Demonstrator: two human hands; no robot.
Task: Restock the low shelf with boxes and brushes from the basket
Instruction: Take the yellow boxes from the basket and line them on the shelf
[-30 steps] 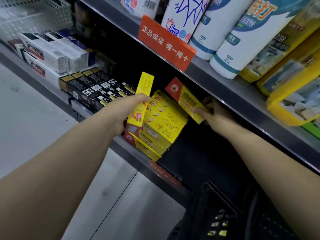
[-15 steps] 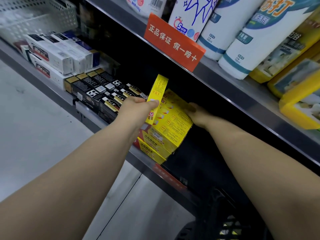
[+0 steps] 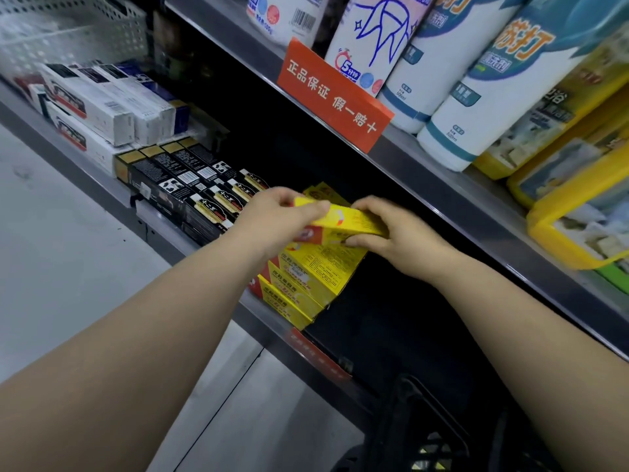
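Note:
A yellow box [image 3: 343,221] lies lengthwise on top of a stack of yellow boxes [image 3: 313,281] on the low shelf [image 3: 269,323]. My left hand [image 3: 275,223] pinches its left end between thumb and fingers. My right hand [image 3: 398,233] grips its right end from the side. The dark basket [image 3: 418,434] sits on the floor at the bottom, right of centre, with a little yellow showing through its mesh. No brushes are visible.
Black boxes [image 3: 190,189] and white boxes [image 3: 98,107] fill the low shelf to the left. The upper shelf edge [image 3: 442,185] with an orange sign [image 3: 335,97] overhangs my hands. White bottles [image 3: 476,90] and yellow packs [image 3: 578,199] stand above. The shelf right of the stack is dark.
The box my left hand held upright now lies flat on the stack. My right hand has let go of its earlier box and come forward to grip this one's right end.

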